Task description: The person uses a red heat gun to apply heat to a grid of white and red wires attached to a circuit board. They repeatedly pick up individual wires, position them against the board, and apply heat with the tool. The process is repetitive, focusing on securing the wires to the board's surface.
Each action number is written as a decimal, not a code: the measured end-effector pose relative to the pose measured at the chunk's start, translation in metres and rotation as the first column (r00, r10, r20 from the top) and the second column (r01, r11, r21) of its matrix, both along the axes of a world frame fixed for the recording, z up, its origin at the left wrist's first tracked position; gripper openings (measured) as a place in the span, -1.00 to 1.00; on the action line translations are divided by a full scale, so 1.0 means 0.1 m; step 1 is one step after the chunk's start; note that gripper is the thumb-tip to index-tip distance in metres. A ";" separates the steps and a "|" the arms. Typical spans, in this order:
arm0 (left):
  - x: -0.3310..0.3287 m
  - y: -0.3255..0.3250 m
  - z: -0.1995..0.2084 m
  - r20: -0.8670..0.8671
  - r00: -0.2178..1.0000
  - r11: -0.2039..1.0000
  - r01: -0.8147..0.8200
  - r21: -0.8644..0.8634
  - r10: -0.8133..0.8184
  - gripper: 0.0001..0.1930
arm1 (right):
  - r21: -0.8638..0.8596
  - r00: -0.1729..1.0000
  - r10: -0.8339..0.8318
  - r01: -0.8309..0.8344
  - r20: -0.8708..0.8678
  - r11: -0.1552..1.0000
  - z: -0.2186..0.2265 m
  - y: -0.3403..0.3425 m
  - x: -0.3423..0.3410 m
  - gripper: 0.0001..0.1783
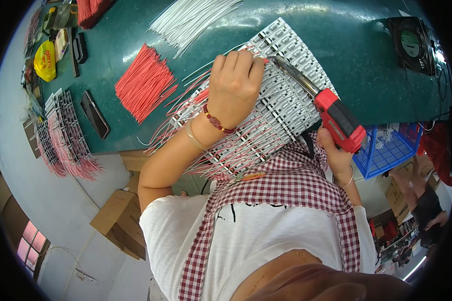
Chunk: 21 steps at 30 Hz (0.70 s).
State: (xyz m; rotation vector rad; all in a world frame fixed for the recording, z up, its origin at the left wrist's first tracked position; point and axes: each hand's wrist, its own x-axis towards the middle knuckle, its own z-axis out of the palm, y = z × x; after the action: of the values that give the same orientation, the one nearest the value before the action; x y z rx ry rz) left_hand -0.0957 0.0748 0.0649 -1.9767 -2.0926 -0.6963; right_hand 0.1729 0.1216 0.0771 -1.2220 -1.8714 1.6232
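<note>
My right hand (335,153) grips the handle of a red and black soldering gun (336,118). Its long metal nose points up and left, with the tip close to the fingertips of my left hand (234,83). That hand is closed in a pinch over the panel; thin white and red wires run to it, and its fingertips are partly hidden. Beneath both lies a tilted panel of small silver and black parts in rows (286,45). Many attached white and red wires (226,155) trail off its lower left side toward my apron (286,178).
On the green table (336,20) lie a red wire bundle (144,83), a white wire bundle (191,20), a phone (94,114) and wired panels (68,130). A black fan-like device (411,45) stands far right. A blue basket (386,150) sits beside my right hand.
</note>
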 end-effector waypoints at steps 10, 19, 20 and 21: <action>0.02 0.02 0.03 -0.009 1.000 1.000 -0.011 -0.030 0.011 -0.89 | -0.107 0.993 -0.041 0.029 -0.109 0.994 0.12 0.00 -0.02 -0.88; -0.08 -0.18 0.25 -0.020 0.997 0.988 -0.082 -0.131 0.080 -0.91 | -0.120 0.987 -0.072 0.055 -0.143 0.991 0.13 0.02 0.02 -0.80; -0.15 -0.28 0.32 -0.018 0.995 0.983 -0.095 -0.160 0.093 -0.92 | -0.051 0.987 -0.069 0.062 -0.147 0.997 0.09 0.00 0.02 -0.72; -0.24 -0.39 0.37 -0.022 0.991 0.976 -0.130 -0.177 0.128 -0.91 | 0.019 0.986 -0.065 0.069 -0.150 0.997 0.06 -0.01 0.03 -0.65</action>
State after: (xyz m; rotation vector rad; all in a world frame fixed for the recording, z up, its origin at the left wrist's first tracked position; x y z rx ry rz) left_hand -0.1199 0.0357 0.1020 -1.9020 -2.3253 -0.4898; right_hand 0.1755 0.1211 0.0828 -1.1085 -1.7345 1.6057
